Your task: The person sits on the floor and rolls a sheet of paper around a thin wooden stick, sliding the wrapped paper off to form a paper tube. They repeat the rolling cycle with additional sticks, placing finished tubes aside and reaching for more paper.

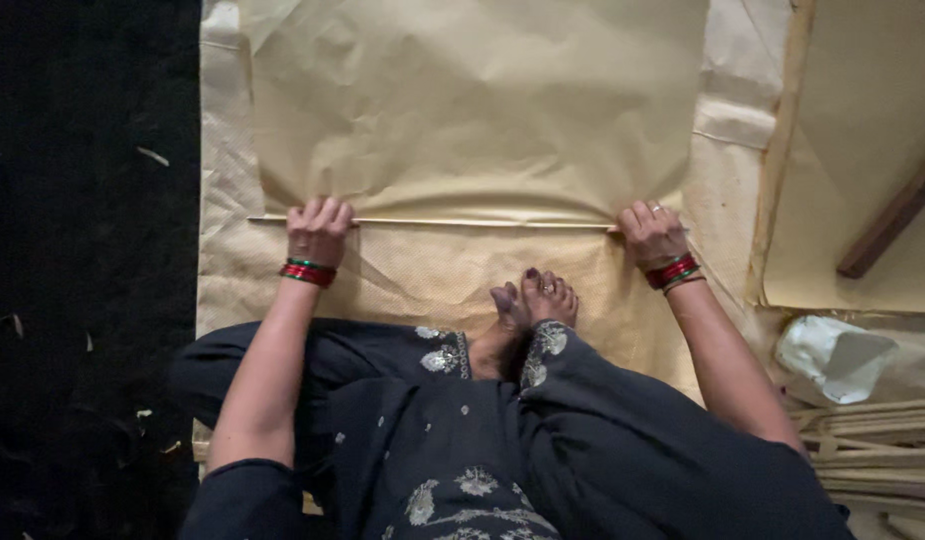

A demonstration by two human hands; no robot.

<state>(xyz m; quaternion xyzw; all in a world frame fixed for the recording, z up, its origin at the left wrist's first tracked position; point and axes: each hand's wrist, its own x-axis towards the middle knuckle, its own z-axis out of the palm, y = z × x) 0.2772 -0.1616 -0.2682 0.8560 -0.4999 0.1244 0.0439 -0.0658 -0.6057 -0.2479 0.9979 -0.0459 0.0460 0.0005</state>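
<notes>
A large sheet of tan paper lies spread on a woven beige mat in front of me. A thin pale stick lies across the paper's near edge. My left hand presses down on the stick's left part, fingers curled over it and the paper edge. My right hand grips the stick's right end the same way. Both wrists wear red and green bangles. My bare feet rest on the mat just below the stick, between my hands.
A dark floor with small scraps lies to the left. At right stand a wooden slat, another tan sheet with a dark strip, a crumpled pale bag and a bundle of pale sticks.
</notes>
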